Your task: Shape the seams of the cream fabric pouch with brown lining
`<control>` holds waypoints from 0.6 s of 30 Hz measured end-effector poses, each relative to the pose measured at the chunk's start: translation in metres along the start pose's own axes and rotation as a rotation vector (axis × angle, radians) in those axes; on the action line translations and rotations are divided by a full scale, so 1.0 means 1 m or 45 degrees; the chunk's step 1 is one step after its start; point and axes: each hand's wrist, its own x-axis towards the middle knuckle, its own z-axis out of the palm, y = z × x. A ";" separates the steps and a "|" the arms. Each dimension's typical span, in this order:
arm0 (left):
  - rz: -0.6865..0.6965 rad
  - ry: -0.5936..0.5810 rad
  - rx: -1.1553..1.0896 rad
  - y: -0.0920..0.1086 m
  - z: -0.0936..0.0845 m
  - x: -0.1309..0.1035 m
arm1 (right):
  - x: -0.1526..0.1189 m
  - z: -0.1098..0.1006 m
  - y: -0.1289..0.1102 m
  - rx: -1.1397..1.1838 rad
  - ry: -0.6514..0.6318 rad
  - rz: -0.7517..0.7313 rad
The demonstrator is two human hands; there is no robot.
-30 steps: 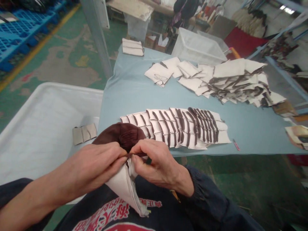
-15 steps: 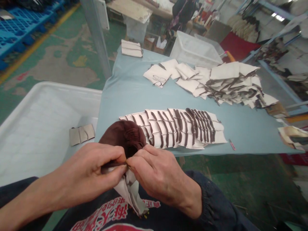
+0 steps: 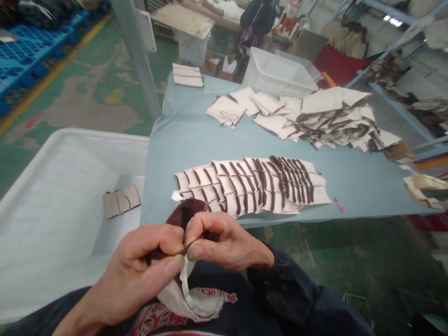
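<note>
My left hand (image 3: 140, 261) and my right hand (image 3: 226, 240) meet in front of my chest, each pinching a brown-and-cream fabric piece (image 3: 205, 305) at its seam. Thumbs and forefingers nearly touch. The brown part bulges up behind the fingers, while the cream part hangs down over my dark top with its edge curled. Just beyond, overlapping cream fabric pieces with brown edges (image 3: 229, 182) lie in rows on the blue-covered table (image 3: 189, 140).
A white bin (image 3: 66, 133) at the left holds a folded beige piece (image 3: 122, 201). Farther back are a heap of cream pieces (image 3: 332, 105), glasses (image 3: 229, 119), a clear crate (image 3: 280, 70) and a metal post (image 3: 136, 56). A small pink tool (image 3: 339, 205) lies near the table edge.
The brown part has dropped lower and shows less behind my hands. My right hand has turned so its thumb shows, and the cream part has opened out to the right.
</note>
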 end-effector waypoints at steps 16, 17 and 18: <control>0.164 -0.057 -0.145 0.024 -0.003 -0.004 | 0.000 0.037 0.037 0.258 0.027 -0.148; 0.206 -0.049 -0.186 0.028 0.000 -0.005 | -0.003 0.045 0.043 0.337 0.047 -0.239; 0.235 -0.042 -0.209 0.031 0.003 -0.006 | -0.005 0.053 0.048 0.428 0.073 -0.330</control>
